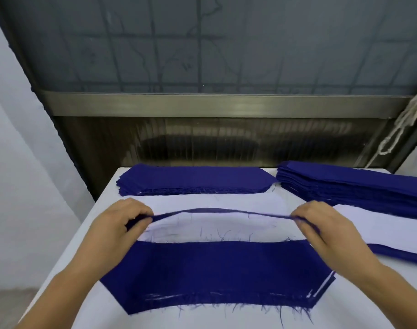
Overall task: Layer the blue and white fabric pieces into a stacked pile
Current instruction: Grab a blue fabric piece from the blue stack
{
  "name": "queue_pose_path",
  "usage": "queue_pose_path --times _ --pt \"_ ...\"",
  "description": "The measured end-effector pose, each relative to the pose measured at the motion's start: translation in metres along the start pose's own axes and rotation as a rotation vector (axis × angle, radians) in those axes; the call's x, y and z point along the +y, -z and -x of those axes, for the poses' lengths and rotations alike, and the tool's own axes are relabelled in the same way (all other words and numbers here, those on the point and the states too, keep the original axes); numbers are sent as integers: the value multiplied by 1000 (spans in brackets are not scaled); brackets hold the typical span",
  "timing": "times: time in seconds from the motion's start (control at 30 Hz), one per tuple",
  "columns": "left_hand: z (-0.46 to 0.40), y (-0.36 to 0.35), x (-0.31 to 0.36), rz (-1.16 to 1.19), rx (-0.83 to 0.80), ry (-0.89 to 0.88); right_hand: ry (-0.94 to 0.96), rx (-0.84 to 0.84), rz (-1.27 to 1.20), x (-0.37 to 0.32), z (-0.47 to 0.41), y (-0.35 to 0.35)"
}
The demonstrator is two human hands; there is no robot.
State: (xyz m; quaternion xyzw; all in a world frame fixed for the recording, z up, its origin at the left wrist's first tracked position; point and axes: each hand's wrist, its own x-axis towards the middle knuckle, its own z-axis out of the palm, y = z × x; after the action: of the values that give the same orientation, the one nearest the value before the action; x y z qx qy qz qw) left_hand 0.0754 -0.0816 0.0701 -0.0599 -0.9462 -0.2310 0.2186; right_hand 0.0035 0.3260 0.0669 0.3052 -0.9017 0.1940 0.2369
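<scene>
Both hands, the left hand (122, 219) and right hand (326, 222), pinch a blue piece (217, 274) over white fabric (214, 229) near the surface's (345, 314) front edge, with the far blue stacks (195, 179) suggesting much layering left.

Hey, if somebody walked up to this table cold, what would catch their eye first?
Probably the two hands near the middle of the white table: the left hand and the right hand each pinch an end of a blue fabric piece, lifting its far edge so a white piece shows beneath. Next, two blue stacks: one at the far edge, a taller one at far right.
</scene>
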Motion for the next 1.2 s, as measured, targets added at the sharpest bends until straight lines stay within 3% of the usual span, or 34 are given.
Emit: queue_pose_path --times 0.1,0.23,0.77,0.97,1.07,1.2 --pt "28 -11 -3 -46 -104 -154 156 10 42 6 40 -19" --pt "60 -34 -13 -46 -281 -187 266 -35 81 7 77 -46" --pt "65 -38 -3 -86 -320 -238 224 -28 78 8 82 -48" --pt "57 -37 -8 37 -466 -90 72 -207 1 -5 68 -35" --pt "35 -55 9 44 -485 -139 43 -230 -10 -22 46 -48" --pt "16 -84 30 34 -503 -136 -6 -431 -64 -35 29 -70"
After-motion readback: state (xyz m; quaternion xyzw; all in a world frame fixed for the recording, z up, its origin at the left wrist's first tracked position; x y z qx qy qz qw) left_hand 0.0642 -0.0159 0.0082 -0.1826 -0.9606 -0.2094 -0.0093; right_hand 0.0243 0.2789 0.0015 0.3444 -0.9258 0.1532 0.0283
